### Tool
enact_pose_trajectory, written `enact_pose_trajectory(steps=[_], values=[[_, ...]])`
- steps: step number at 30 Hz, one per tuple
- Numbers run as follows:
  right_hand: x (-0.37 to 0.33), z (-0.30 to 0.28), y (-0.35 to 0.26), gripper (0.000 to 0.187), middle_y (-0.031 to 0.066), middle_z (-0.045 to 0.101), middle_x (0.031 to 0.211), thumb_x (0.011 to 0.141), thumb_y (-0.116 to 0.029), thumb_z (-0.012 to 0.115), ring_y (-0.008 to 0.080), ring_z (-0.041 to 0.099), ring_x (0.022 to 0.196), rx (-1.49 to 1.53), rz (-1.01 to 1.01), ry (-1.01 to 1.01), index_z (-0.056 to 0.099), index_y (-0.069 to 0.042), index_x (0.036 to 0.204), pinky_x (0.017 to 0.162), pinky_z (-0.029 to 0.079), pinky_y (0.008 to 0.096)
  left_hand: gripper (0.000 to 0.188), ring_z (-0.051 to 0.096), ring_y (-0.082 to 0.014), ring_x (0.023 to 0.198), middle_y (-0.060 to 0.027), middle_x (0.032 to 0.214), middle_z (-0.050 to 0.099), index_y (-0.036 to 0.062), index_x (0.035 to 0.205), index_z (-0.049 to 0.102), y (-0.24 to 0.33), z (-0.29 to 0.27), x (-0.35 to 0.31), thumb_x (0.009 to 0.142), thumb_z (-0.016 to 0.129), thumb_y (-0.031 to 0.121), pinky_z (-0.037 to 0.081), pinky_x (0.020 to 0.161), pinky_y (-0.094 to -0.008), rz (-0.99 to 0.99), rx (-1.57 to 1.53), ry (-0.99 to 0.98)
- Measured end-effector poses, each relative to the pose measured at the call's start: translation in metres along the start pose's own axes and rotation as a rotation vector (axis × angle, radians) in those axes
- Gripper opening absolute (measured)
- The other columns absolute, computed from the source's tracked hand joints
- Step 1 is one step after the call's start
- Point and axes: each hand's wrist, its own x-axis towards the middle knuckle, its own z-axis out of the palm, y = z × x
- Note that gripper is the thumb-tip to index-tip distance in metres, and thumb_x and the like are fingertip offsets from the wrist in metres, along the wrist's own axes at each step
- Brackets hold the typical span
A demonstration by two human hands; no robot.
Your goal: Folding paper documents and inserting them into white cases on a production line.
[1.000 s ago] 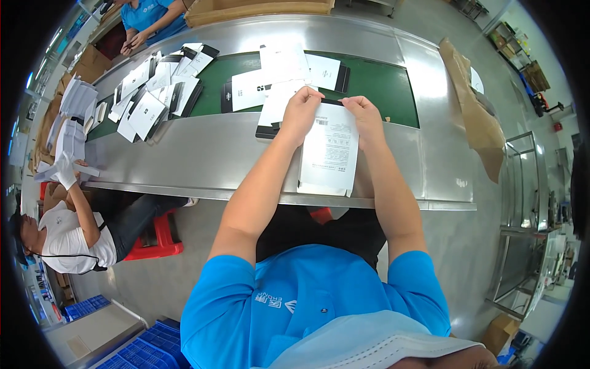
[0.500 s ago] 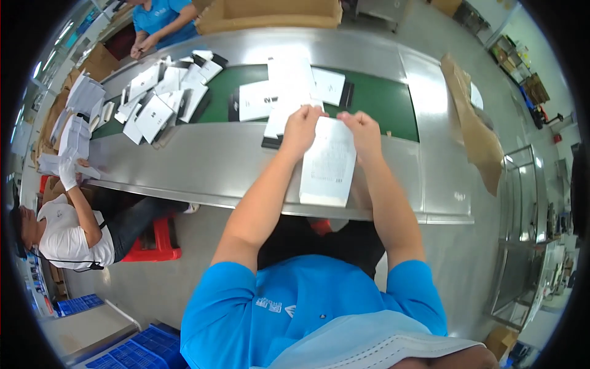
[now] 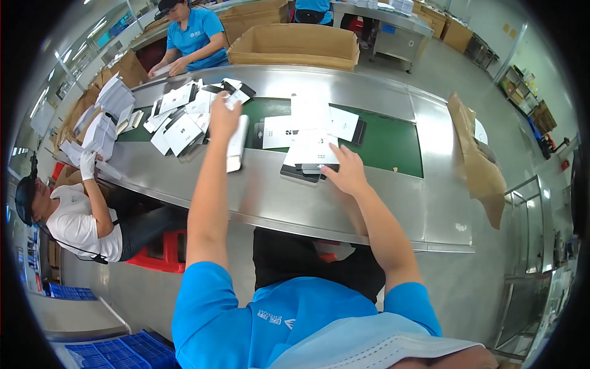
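Note:
My left hand [image 3: 224, 117] is stretched out over the green conveyor belt [image 3: 393, 144] and holds a white flat packet [image 3: 236, 142] that hangs edge-on below it. My right hand [image 3: 345, 169] rests with spread fingers on a stack of white sheets over black flat boxes [image 3: 307, 157] at the belt's near edge. More white sheets [image 3: 307, 117] lie further back on the belt. A heap of black-and-white packets [image 3: 181, 117] lies to the left of my left hand.
A steel table [image 3: 276, 197] surrounds the belt. A seated person in white [image 3: 77, 215] at the left holds papers. Another person in blue [image 3: 190, 37] works across the belt beside open cardboard boxes [image 3: 295, 43]. A brown paper bag [image 3: 476, 160] hangs at the right. Blue crates [image 3: 117, 353] stand at lower left.
Both hands held one white packet upright on the steel table. Now my left hand has carried it left and forward over the belt, and my right hand has let go and moved onto the stack.

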Motion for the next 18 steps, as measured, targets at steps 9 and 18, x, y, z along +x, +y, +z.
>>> enact_pose_trajectory(steps=[9,18], values=[[-0.010,0.005,-0.008,0.057,0.0270,0.047,0.149,0.083,-0.048,0.076,0.0445,0.042,0.137,-0.047,-0.062,-0.180,0.068,-0.017,0.130,0.118,0.027,0.0539,0.090,0.029,-0.0571,0.142,-0.0382,0.151,0.034,-0.0002,0.144,0.047,0.087,0.157,-0.145,0.081,0.074,0.058,0.024,0.117,-0.0618,0.030,0.175,-0.538],[0.007,-0.011,0.031,0.063,0.0214,0.057,0.134,0.083,-0.024,0.084,0.0245,0.067,0.100,1.005,0.635,0.194,0.057,0.000,0.135,0.081,0.057,0.0317,0.070,0.051,-0.0389,0.130,-0.0232,0.134,0.055,0.0067,0.138,0.055,0.099,0.163,-0.162,0.076,0.083,0.023,0.045,0.108,-0.0417,0.153,-0.291,-0.464]])
